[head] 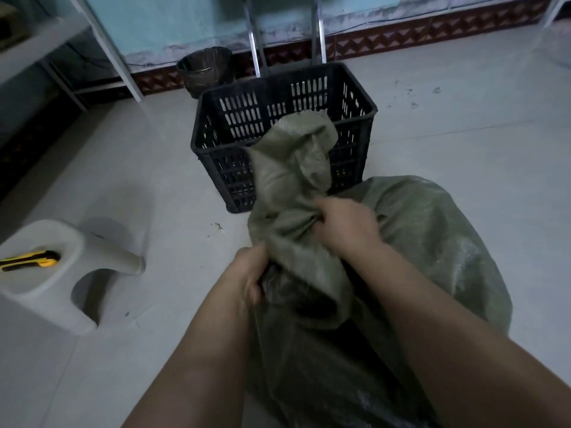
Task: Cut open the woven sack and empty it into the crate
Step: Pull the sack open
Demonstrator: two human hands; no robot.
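Note:
A bulky grey-green woven sack (432,242) stands on the floor in front of me. Its loose top rises toward the black slatted plastic crate (241,118) just behind it, and the top's tip overlaps the crate's near rim. My left hand (250,273) grips the sack's edge at a dark opening in the fabric. My right hand (346,227) clutches a bunch of the fabric a little higher and to the right. What the sack holds is hidden. The crate's inside is mostly hidden by the sack top.
A yellow and black utility knife (31,260) lies on a white plastic stool (61,291) at my left. A dark bucket (205,71) stands by the wall behind the crate, with metal legs (255,41) beside it. A table frame (102,41) is at far left.

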